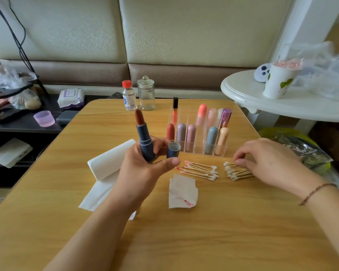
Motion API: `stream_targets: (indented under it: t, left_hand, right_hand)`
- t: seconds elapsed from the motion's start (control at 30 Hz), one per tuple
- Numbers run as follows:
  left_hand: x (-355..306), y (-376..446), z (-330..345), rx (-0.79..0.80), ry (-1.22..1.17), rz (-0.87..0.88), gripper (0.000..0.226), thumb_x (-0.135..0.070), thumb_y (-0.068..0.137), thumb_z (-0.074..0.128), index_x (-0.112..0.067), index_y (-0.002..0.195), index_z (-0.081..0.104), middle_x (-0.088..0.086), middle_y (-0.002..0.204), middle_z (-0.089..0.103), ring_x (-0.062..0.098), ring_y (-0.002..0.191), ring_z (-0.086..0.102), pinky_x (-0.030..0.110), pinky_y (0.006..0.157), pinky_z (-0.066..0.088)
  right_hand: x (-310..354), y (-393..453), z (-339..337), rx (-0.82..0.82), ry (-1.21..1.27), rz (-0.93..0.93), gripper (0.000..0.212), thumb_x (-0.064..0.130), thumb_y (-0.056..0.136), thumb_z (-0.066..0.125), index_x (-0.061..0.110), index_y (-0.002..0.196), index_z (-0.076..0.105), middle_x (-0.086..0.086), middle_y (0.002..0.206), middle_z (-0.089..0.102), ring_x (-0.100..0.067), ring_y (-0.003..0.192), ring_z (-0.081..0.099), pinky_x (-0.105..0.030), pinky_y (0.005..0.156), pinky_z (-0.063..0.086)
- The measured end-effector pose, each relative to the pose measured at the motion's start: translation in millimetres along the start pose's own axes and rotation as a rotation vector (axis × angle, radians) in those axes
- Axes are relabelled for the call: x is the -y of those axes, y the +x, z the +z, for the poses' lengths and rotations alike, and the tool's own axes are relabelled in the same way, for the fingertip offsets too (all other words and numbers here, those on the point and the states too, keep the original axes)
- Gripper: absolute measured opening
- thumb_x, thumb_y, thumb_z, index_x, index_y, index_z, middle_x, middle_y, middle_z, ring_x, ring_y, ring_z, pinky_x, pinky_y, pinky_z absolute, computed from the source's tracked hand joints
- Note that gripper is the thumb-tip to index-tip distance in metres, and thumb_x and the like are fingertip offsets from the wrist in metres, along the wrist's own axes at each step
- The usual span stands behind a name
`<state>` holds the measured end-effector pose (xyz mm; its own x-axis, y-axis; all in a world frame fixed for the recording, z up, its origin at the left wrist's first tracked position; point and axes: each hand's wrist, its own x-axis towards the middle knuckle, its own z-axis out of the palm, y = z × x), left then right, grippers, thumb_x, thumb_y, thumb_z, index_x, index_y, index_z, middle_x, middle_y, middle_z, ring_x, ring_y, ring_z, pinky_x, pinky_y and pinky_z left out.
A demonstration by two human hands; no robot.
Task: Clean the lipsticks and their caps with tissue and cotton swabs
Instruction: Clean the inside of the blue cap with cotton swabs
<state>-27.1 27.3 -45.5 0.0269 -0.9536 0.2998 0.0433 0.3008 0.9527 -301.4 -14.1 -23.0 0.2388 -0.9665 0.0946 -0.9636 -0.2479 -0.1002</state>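
My left hand (143, 171) grips a blue lipstick (145, 141) upright, its brown-red bullet wound out, and also holds the blue cap (173, 150) between fingers and thumb. My right hand (262, 161) reaches down onto a pile of clean cotton swabs (235, 171), fingertips pinching at them. A second pile of used cotton swabs (201, 170) with pink tips lies to the left of it. A stained tissue piece (182, 190) lies in front of the swabs. Folded white tissue (106, 163) lies partly under my left hand.
A clear organiser (199, 149) holds several capped lipsticks at the wooden table's (184, 241) middle back. A red-capped bottle (129, 95) and glass jar (146, 93) stand at the far edge. A white round table (282, 106) with a paper cup (278, 81) is at right.
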Motion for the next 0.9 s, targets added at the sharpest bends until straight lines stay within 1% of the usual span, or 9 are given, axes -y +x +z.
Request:
stream_targets:
  t: [0.1,0.2,0.3,0.4,0.5,0.57,0.67,0.8,0.9]
  left_hand:
    - [0,-1,0,0.000,0.033,0.010,0.038,-0.009,0.067,0.079,-0.016,0.075,0.043,-0.001,0.086,0.067,0.037,0.095,0.063,0.042,0.085,0.055]
    - [0,-1,0,-0.007,0.025,0.006,0.040,-0.007,0.067,0.079,-0.013,0.076,0.040,0.001,0.086,0.065,0.040,0.096,0.062,0.039,0.082,0.056]
    - [1,-1,-1,0.005,0.029,-0.011,0.041,-0.007,0.068,0.080,-0.013,0.077,0.040,0.003,0.087,0.065,0.040,0.097,0.062,0.051,0.090,0.054]
    - [1,-1,1,0.028,0.037,-0.023,0.044,-0.008,0.068,0.081,-0.009,0.077,0.038,0.011,0.090,0.064,0.039,0.099,0.063,0.058,0.092,0.051]
    - [0,-1,2,0.038,0.035,-0.025,0.046,-0.007,0.067,0.081,-0.004,0.079,0.037,0.017,0.093,0.063,0.040,0.099,0.062,0.059,0.092,0.050]
    - [1,-1,2,0.051,0.029,-0.019,0.044,-0.006,0.066,0.081,-0.008,0.078,0.039,0.014,0.091,0.063,0.040,0.099,0.061,0.059,0.092,0.050]
    - [1,-1,2,0.066,0.026,-0.016,0.042,-0.005,0.066,0.081,-0.014,0.075,0.041,0.009,0.089,0.062,0.039,0.099,0.062,0.058,0.093,0.050]
    - [1,-2,2,0.080,0.025,-0.008,0.042,-0.003,0.067,0.081,-0.016,0.075,0.042,0.011,0.088,0.061,0.040,0.099,0.063,0.059,0.092,0.050]
    - [-1,-3,3,0.103,0.008,0.004,0.042,0.001,0.068,0.080,-0.014,0.077,0.042,0.011,0.086,0.060,0.037,0.097,0.066,0.057,0.090,0.052]
  right_hand:
    - [1,-2,3,-0.022,0.008,-0.016,0.008,0.043,0.097,0.056,0.046,0.090,0.059,0.030,0.083,0.050,-0.003,0.093,0.047,-0.027,0.069,0.040]
    - [-1,-3,5,0.006,0.047,-0.039,0.011,0.042,0.095,0.060,0.047,0.086,0.056,0.029,0.083,0.052,0.005,0.085,0.042,-0.024,0.063,0.036]
    - [-4,-3,2,0.018,0.082,-0.036,0.014,0.039,0.091,0.067,0.046,0.082,0.059,0.028,0.080,0.053,0.010,0.083,0.041,-0.025,0.064,0.036]
    - [-3,-3,3,0.022,0.063,-0.036,0.018,0.036,0.093,0.066,0.044,0.079,0.058,0.027,0.083,0.055,0.005,0.085,0.045,-0.027,0.070,0.043]
    - [1,-4,6,0.039,-0.025,-0.036,0.014,0.037,0.100,0.054,0.040,0.086,0.055,0.025,0.090,0.054,-0.003,0.094,0.046,-0.025,0.072,0.043]
    - [2,-6,7,-0.006,-0.034,-0.034,0.014,0.036,0.101,0.047,0.039,0.089,0.052,0.023,0.092,0.053,-0.007,0.098,0.046,-0.027,0.075,0.044]
    - [1,-11,10,-0.169,0.012,-0.081,0.013,0.029,0.097,0.042,0.033,0.089,0.052,0.018,0.093,0.054,-0.008,0.098,0.043,-0.031,0.077,0.041]
    - [-3,-13,14,-0.187,-0.029,-0.178,0.018,0.016,0.093,0.050,0.032,0.086,0.047,0.016,0.091,0.053,-0.008,0.096,0.038,-0.034,0.078,0.038]
    - [-1,-19,10,-0.324,0.014,-0.244,0.017,0.007,0.092,0.059,0.023,0.088,0.055,0.013,0.084,0.057,-0.013,0.086,0.045,-0.036,0.069,0.043]
